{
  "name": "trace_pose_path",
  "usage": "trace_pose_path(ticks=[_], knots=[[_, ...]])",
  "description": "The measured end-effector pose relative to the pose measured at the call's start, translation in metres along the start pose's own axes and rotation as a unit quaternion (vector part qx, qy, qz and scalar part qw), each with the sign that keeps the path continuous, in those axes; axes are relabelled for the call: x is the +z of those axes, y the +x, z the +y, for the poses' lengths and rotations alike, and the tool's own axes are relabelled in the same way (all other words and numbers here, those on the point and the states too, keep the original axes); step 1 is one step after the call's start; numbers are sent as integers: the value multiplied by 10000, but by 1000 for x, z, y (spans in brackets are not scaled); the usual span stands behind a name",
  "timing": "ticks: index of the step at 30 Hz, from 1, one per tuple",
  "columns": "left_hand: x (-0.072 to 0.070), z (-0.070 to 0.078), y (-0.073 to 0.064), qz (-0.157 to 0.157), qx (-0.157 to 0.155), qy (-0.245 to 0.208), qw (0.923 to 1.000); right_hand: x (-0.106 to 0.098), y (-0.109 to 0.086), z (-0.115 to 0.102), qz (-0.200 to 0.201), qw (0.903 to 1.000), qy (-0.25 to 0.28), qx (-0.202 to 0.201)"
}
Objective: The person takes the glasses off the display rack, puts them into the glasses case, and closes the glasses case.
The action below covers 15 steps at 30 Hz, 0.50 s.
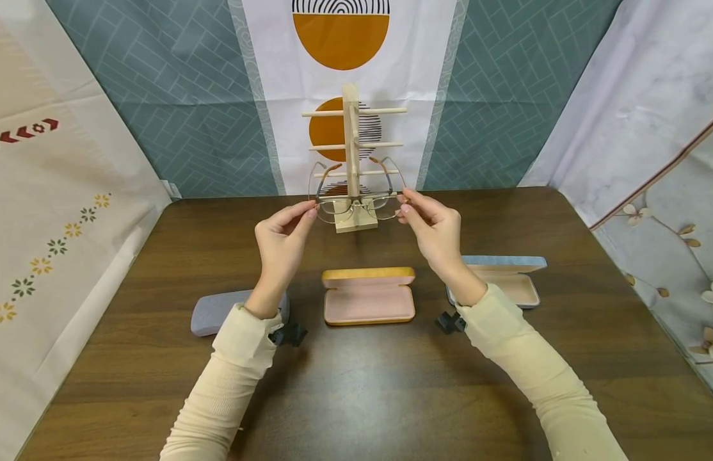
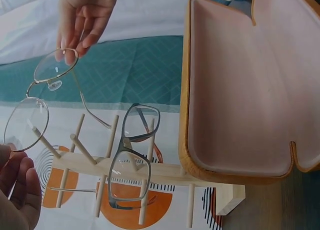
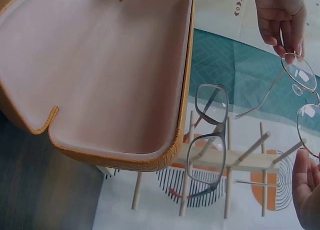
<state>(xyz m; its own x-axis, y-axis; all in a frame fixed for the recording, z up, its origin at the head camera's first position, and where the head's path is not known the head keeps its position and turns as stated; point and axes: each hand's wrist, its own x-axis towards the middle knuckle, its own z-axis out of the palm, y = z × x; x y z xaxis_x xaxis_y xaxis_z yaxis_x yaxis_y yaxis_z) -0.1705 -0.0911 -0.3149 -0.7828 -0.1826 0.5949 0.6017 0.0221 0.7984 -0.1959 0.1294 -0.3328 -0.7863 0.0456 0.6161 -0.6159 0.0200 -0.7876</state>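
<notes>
A grey case (image 1: 218, 312) lies on the table (image 1: 356, 390); the left hand (image 1: 283, 240) pinches wire-rimmed glasses (image 2: 41, 105) before a wooden rack (image 1: 351, 134) bearing dark-framed glasses (image 2: 120, 149). Rightward are an open yellow case (image 1: 368, 306), the right hand (image 1: 437, 232) pinching the opposite side, and an open blue case (image 1: 509, 285).

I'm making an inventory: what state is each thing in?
Grey case: closed
Orange case: open
Blue case: open
Wooden rack: upright
Dark-framed glasses: on the rack, arms unfolded
Thin-framed glasses: held up, arms unfolded
Left hand: pinching the thin-framed glasses
Right hand: pinching their other side
</notes>
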Motion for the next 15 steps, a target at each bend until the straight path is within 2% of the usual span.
trace_pose_path(ticks=[6,15], knots=[[-3,-17,-3,34,79,-62,9999,-1,-4,0,14,10000,-7,-77],[-5,-19,-10,23,220,-45,9997,-3,-12,-1,-27,9999,-23,-143]])
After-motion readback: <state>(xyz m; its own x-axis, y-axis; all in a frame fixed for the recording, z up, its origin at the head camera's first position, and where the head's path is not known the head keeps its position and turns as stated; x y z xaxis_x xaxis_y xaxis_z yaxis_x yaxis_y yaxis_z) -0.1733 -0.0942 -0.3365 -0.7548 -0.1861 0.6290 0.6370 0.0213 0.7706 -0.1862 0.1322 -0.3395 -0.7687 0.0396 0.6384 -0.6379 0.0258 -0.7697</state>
